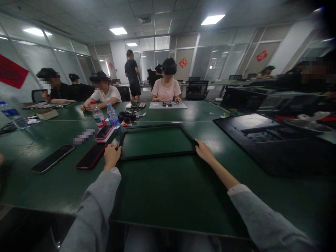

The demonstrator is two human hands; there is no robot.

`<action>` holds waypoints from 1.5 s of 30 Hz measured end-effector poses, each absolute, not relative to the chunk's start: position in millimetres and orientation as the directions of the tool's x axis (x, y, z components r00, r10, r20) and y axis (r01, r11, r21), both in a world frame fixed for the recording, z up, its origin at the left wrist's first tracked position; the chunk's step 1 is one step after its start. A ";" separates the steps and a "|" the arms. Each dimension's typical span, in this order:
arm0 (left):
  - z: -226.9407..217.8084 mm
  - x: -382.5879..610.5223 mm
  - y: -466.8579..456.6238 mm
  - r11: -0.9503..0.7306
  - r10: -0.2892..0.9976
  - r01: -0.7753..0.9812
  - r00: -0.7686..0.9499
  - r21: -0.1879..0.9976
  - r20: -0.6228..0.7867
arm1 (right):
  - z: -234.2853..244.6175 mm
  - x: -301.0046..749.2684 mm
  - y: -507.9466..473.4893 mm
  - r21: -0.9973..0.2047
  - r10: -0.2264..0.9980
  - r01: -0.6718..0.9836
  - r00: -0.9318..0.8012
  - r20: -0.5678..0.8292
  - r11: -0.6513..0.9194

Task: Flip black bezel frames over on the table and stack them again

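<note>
Head view shows both grips closed on a black rectangular frame [157, 155]: the left grip [112, 156] holds its left side near the lower corner, the right grip [204, 150] its right side. The frame is held out in front of the wearer, over the green table [165, 192]; whether it touches the surface I cannot tell. Just beside the left grip lies a red-edged phone [90, 157], with a dark phone [53, 159] farther left. Two bottles stand beyond. Well apart to the right lies a large black panel [278, 154]. Across the table sits a person in pink [167, 90].
</note>
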State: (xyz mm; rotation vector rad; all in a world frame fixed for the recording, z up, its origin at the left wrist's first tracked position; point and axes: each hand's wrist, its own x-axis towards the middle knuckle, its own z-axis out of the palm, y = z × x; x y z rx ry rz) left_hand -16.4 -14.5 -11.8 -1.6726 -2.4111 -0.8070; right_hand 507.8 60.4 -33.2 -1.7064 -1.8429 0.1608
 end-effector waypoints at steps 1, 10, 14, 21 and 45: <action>-12.3 -16.7 -14.3 0.256 0.842 0.895 -0.392 0.365 0.371 | -33.4 507.9 60.2 -0.479 0.934 0.862 0.019 0.357 0.165; -14.3 -18.5 -12.1 0.254 0.852 0.901 -0.381 0.353 0.358 | -37.3 510.8 61.4 -0.475 0.915 0.856 0.005 0.404 0.205; -13.2 -18.0 -12.6 0.246 0.857 0.908 -0.368 0.340 0.361 | -37.9 511.1 62.1 -0.463 0.915 0.862 -0.002 0.403 0.205; -12.5 -18.2 -11.7 0.256 0.860 0.904 -0.374 0.342 0.346 | -36.1 511.4 62.0 -0.444 0.934 0.877 -0.014 0.357 0.183; -12.1 -18.6 -10.1 0.300 0.874 0.915 -0.376 0.268 0.307 | -32.9 509.0 59.3 -0.450 0.933 0.877 0.006 0.361 0.168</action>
